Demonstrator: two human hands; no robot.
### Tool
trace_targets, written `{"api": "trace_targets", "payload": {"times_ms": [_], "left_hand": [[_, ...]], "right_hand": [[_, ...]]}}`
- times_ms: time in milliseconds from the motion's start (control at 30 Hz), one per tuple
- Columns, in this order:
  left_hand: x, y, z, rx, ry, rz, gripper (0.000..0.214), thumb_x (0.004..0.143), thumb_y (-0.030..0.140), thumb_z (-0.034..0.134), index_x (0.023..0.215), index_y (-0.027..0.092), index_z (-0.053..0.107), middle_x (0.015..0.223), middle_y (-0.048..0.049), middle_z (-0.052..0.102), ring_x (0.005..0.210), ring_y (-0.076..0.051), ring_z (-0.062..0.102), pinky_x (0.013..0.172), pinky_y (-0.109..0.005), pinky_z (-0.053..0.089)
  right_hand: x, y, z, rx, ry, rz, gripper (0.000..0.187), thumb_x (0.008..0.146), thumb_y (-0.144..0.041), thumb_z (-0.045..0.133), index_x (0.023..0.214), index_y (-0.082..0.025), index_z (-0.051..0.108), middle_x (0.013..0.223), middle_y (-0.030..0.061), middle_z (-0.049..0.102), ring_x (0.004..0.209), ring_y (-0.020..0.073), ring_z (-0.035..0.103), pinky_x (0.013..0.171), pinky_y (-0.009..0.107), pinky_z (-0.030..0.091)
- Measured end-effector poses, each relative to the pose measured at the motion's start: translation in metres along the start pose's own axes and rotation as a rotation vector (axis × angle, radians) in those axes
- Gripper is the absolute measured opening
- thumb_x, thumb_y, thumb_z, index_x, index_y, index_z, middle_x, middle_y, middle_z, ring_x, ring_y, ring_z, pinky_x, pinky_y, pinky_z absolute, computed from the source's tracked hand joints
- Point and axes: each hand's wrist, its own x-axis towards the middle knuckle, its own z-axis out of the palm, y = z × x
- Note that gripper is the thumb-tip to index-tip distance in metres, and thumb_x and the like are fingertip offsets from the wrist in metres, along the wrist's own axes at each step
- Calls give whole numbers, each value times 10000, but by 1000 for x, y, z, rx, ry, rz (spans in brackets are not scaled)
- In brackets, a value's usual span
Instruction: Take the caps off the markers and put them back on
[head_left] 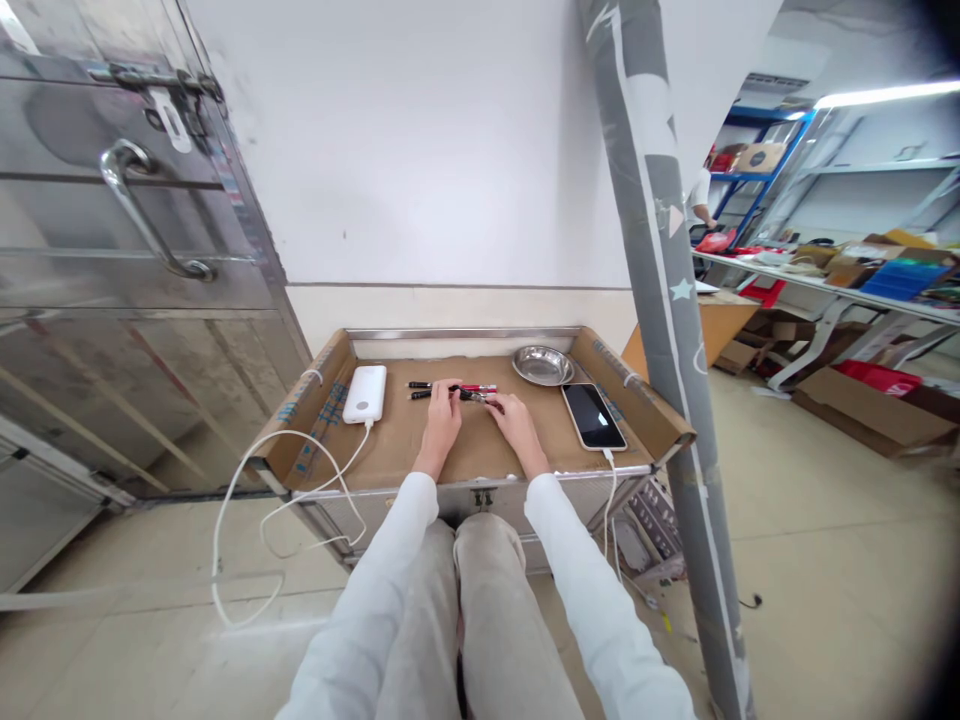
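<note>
My left hand (442,420) is closed, its thumb and fingers pinching a dark pen (469,395) over the cardboard-covered top of a small metal cabinet. Just right of it, my right hand (515,422) is closed with the fingertips on the other end of the same pen. Behind the hands lies a pen with a red barrel (480,387). Black pen ends (418,395) stick out to the left of my left hand. My fingers hide part of the pens, so where each one ends is hard to make out.
A white power bank (365,394) with a white cable lies at left. To the right are a shallow metal dish (543,366) and a phone (593,416) on a cable. A tall grey roll (660,250) leans by the cabinet's right side. A person (701,195) stands far back.
</note>
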Motion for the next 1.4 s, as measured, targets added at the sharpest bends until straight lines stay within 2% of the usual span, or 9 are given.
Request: {"api": "trace_targets", "payload": {"times_ms": [200, 367, 467, 600, 767, 900, 1067, 1200, 1400], "left_hand": [[-3, -5, 3, 8, -200, -7, 153, 914, 156, 401, 1027, 185, 500, 1019, -82, 609, 976, -179, 590, 884, -331, 472], [-5, -6, 3, 144, -333, 9, 184, 876, 95, 430, 977, 204, 538, 990, -63, 633, 956, -203, 583, 872, -358, 466], [-5, -7, 4, 184, -353, 27, 169, 865, 92, 453, 947, 202, 551, 981, -65, 621, 979, -212, 564, 893, -377, 459], [-5, -12, 8, 187, -325, -41, 151, 869, 120, 480, 977, 191, 559, 998, -77, 569, 956, -201, 579, 871, -364, 481], [-5, -12, 11, 212, -297, -67, 184, 885, 144, 469, 1035, 188, 565, 1043, -84, 507, 933, -189, 597, 849, -349, 496], [-5, -6, 9, 249, -276, -55, 219, 893, 161, 454, 1100, 174, 524, 1098, -103, 502, 916, -189, 602, 811, -333, 504], [-4, -7, 9, 188, -365, 47, 119, 885, 182, 477, 978, 181, 552, 971, -60, 552, 888, -173, 590, 856, -339, 484], [-2, -11, 12, 217, -394, 10, 79, 879, 165, 483, 897, 185, 557, 934, -47, 556, 835, -160, 586, 830, -332, 478], [2, -8, 13, 342, -352, -22, 69, 868, 150, 512, 931, 177, 520, 895, -44, 572, 862, -181, 568, 802, -325, 453]], "right_hand": [[-1, 1, -4, -100, 154, 105, 240, 923, -215, 427, 997, -158, 648, 964, 101, 650, 922, 215, 553, 850, 336, 435], [-2, 1, -7, -79, 270, 131, 301, 943, -236, 360, 1027, -160, 640, 976, 110, 625, 933, 216, 540, 868, 354, 427], [0, 0, -5, -10, 183, 27, 283, 937, -233, 380, 1046, -186, 638, 983, 91, 629, 948, 208, 551, 888, 354, 436], [1, -4, 0, 32, 28, -129, 239, 915, -212, 445, 1047, -218, 644, 1045, 73, 634, 1016, 199, 552, 939, 354, 433], [1, -3, 2, 10, -79, -147, 263, 876, -173, 509, 1108, -233, 618, 1099, 66, 611, 1057, 193, 544, 950, 362, 434], [-1, -1, 1, -36, -53, -117, 201, 874, -186, 521, 1044, -206, 626, 1053, 77, 594, 1037, 202, 536, 938, 362, 437], [-2, -3, 0, -128, -51, -109, 153, 893, -219, 498, 956, -207, 637, 979, 73, 593, 960, 214, 533, 886, 357, 440], [-2, -2, 0, -238, -31, -83, 158, 906, -224, 475, 922, -201, 631, 944, 80, 601, 921, 216, 533, 857, 347, 421], [0, 1, 2, -305, 34, -24, 169, 907, -179, 425, 943, -179, 591, 913, 88, 618, 901, 219, 537, 826, 332, 393]]}}
